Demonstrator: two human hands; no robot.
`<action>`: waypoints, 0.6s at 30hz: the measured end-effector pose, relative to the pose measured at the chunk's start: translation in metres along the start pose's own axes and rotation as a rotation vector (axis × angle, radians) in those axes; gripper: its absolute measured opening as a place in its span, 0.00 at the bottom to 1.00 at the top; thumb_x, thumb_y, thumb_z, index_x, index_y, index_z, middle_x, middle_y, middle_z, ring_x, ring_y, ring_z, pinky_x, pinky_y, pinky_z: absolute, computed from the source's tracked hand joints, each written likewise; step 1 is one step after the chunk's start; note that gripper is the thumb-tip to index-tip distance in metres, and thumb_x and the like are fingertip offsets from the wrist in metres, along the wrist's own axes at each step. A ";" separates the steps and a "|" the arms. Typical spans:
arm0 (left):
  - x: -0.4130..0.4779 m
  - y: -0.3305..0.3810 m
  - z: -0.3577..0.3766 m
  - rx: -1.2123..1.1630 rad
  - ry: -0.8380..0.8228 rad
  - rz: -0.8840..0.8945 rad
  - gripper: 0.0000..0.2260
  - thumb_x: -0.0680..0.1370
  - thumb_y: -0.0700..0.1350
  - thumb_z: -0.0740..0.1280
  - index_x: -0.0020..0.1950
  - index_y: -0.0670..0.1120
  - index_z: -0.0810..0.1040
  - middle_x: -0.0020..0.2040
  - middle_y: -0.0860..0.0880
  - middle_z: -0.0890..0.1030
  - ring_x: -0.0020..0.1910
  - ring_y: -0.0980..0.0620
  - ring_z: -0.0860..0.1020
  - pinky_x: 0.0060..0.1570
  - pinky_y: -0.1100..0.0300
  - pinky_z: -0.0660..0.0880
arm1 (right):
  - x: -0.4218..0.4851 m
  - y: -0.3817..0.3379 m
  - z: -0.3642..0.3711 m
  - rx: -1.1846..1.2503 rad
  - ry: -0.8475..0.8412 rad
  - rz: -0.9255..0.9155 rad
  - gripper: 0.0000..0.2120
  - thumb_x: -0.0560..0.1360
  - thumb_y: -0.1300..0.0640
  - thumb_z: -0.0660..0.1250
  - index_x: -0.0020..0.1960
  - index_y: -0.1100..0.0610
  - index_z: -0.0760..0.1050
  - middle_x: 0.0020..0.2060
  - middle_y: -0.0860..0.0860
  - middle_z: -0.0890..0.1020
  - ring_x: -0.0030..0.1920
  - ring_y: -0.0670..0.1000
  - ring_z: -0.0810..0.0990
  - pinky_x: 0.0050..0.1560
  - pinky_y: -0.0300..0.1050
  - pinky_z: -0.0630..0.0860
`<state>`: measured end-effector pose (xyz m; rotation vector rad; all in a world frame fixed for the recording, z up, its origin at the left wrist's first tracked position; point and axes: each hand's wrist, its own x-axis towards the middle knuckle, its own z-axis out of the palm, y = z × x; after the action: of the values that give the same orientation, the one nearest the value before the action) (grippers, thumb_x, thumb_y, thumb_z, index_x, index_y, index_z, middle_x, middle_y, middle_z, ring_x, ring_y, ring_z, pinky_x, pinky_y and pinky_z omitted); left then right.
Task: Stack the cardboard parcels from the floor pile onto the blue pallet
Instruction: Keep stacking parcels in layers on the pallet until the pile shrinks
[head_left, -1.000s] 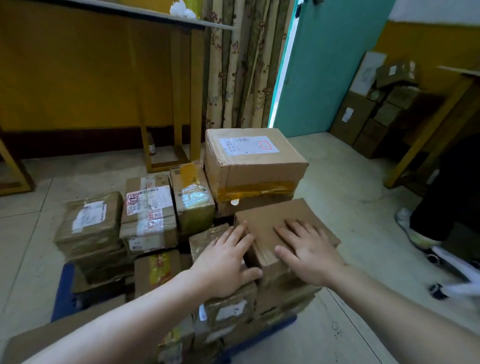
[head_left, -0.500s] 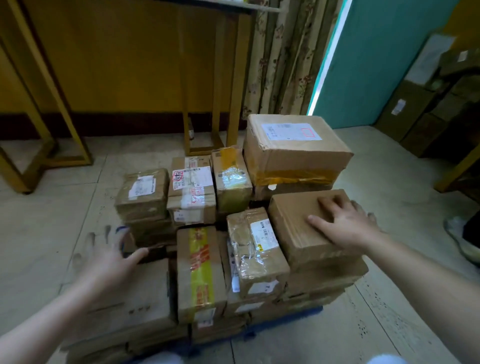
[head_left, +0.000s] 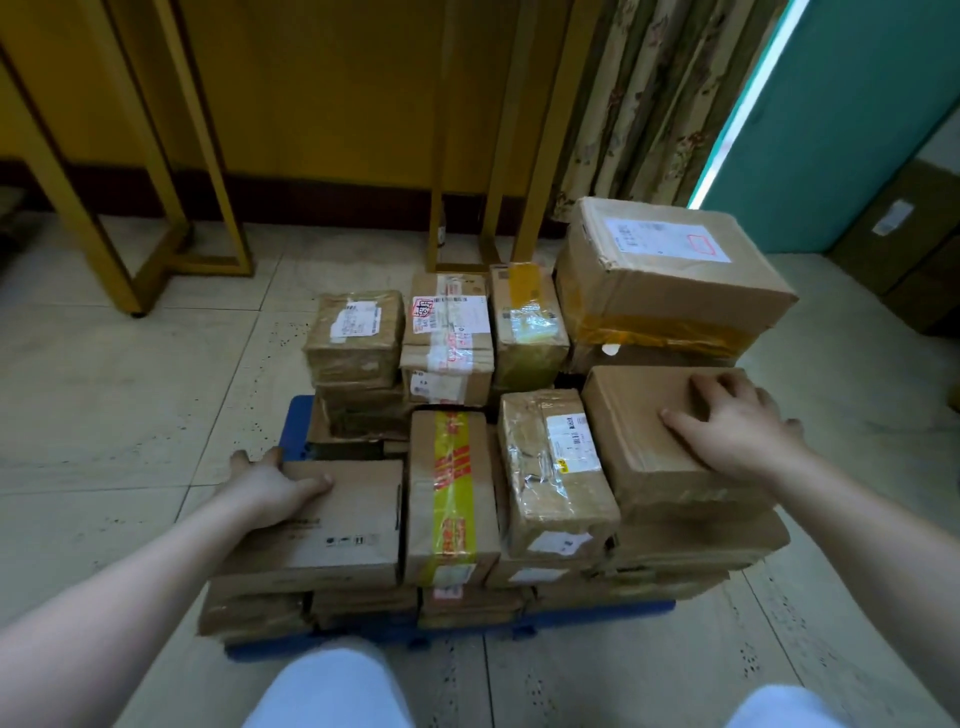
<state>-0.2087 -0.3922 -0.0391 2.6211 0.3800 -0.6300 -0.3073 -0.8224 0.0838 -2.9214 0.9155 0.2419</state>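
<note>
No wording was legible. A white shipping label (head_left: 666, 237) topped the large parcel (head_left: 675, 296) at one o'clock; blurred red print ran down yellow tape (head_left: 451, 488) on the centre parcel (head_left: 480, 509).

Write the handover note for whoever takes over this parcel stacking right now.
Left hand holds the far-left corner of the flat front-left parcel, thumb on top.
Right hand rests on the plain brown parcel at the right, fingers bent.
Done: many parcels are stacked in layers on the blue pallet; the large labelled box sits highest, back right.
Left: the floor pile is not clearly in view; more boxes stand at the right edge. Probably settle both parcels, then fetch more.
</note>
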 end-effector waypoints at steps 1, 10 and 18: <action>-0.001 0.000 0.000 0.025 0.013 0.012 0.41 0.71 0.66 0.67 0.78 0.54 0.54 0.78 0.41 0.49 0.72 0.36 0.61 0.67 0.45 0.64 | 0.000 -0.003 0.000 -0.009 0.009 -0.014 0.34 0.73 0.29 0.54 0.75 0.42 0.56 0.76 0.52 0.56 0.75 0.60 0.55 0.71 0.67 0.55; -0.007 0.006 0.016 0.181 0.049 0.072 0.42 0.70 0.69 0.64 0.78 0.58 0.49 0.78 0.45 0.48 0.74 0.37 0.55 0.70 0.42 0.61 | -0.007 -0.015 0.009 -0.030 -0.062 -0.015 0.39 0.69 0.23 0.47 0.76 0.36 0.45 0.78 0.49 0.48 0.76 0.62 0.50 0.71 0.68 0.51; -0.006 -0.004 0.010 0.185 0.026 0.069 0.42 0.71 0.68 0.64 0.78 0.56 0.48 0.79 0.45 0.46 0.74 0.38 0.57 0.70 0.45 0.62 | -0.011 -0.018 0.002 -0.010 -0.076 -0.034 0.39 0.70 0.23 0.48 0.76 0.36 0.44 0.78 0.49 0.47 0.76 0.62 0.49 0.72 0.67 0.51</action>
<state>-0.2189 -0.3938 -0.0462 2.8072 0.2483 -0.6364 -0.3060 -0.8017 0.0836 -2.9120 0.8552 0.3541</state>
